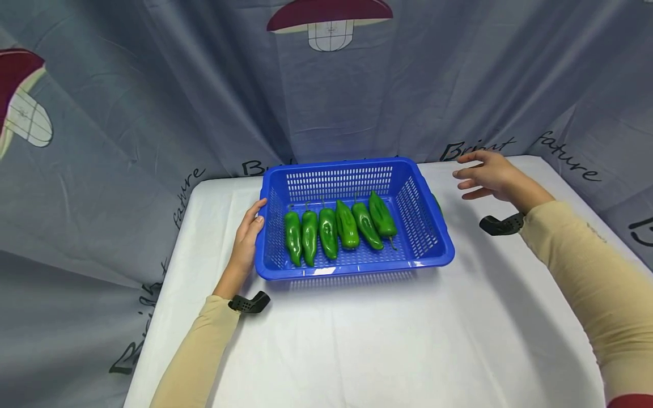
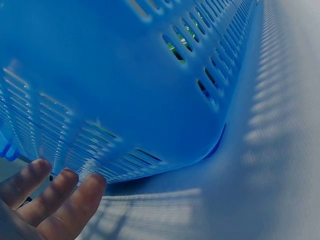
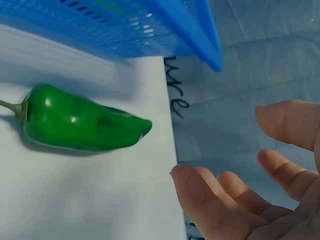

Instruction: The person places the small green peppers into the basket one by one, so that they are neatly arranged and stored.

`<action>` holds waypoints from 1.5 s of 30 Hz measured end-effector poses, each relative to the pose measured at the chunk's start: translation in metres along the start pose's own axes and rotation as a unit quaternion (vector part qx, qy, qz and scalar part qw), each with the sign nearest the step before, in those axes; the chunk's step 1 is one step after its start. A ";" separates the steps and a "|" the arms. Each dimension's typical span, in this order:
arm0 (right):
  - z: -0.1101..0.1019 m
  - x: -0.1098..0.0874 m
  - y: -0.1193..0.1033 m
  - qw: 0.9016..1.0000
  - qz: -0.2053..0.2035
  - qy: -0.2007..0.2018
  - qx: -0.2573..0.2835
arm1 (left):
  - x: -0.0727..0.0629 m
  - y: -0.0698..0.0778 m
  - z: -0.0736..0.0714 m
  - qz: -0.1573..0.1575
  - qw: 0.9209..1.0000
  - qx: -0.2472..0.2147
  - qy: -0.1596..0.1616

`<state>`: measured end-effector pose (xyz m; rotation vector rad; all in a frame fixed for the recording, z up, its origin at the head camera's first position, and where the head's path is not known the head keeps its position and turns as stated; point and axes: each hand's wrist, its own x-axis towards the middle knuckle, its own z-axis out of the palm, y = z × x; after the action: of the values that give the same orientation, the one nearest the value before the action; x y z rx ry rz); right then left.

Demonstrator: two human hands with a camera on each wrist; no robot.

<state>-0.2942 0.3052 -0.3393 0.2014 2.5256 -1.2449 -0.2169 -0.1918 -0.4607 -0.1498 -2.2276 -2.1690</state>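
A blue plastic basket (image 1: pixel 352 269) with slotted walls holds several green peppers (image 1: pixel 328 232) lying side by side. At its left rim, my left hand (image 1: pixel 247 235) grips the basket; in the left wrist view, three of its fingers (image 2: pixel 82 200) lie by the outer wall. My right hand (image 1: pixel 487 175) hovers to the right of the basket, fingers spread and holding nothing. Another green pepper (image 3: pixel 82 120) lies on the table outside the basket's right wall, mostly hidden behind the rim in the head view. The right hand is apart from this pepper.
A white cloth covers the table (image 1: pixel 398 340). Grey curtains (image 1: pixel 204 85) with printed lettering hang behind it and at the sides. Each wrist bears a black device, the left one (image 1: pixel 250 303) just in front of the basket's corner.
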 end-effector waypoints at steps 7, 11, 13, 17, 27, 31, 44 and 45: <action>0.001 0.008 0.018 1.000 0.017 -0.001 0.006 | 0.001 0.000 0.000 0.000 1.000 0.001 0.001; 0.004 0.011 0.026 1.000 0.027 -0.005 0.015 | 0.001 -0.001 0.000 -0.001 1.000 0.005 0.001; 0.007 0.013 0.031 0.999 0.034 -0.006 0.017 | 0.001 -0.002 0.000 0.000 1.000 0.003 0.001; 0.014 0.017 0.039 0.999 0.045 -0.006 0.013 | 0.001 -0.002 0.000 0.000 1.000 0.002 0.001; 0.027 0.023 0.053 0.998 0.054 -0.021 0.024 | 0.000 0.000 0.000 0.002 1.000 0.001 -0.002; 0.031 0.024 0.057 0.997 0.062 -0.022 0.028 | 0.000 -0.001 0.000 0.007 1.000 0.010 0.000; 0.040 0.023 0.061 0.997 0.074 -0.028 0.013 | 0.000 -0.001 0.000 0.010 1.000 0.012 0.001; 0.041 0.023 0.062 0.997 0.075 -0.027 0.013 | 0.000 -0.001 0.000 0.010 1.000 0.013 0.001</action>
<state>-0.2910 0.3103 -0.4166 0.3521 2.4003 -1.2067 -0.2172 -0.1919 -0.4615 -0.1670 -2.2415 -2.1291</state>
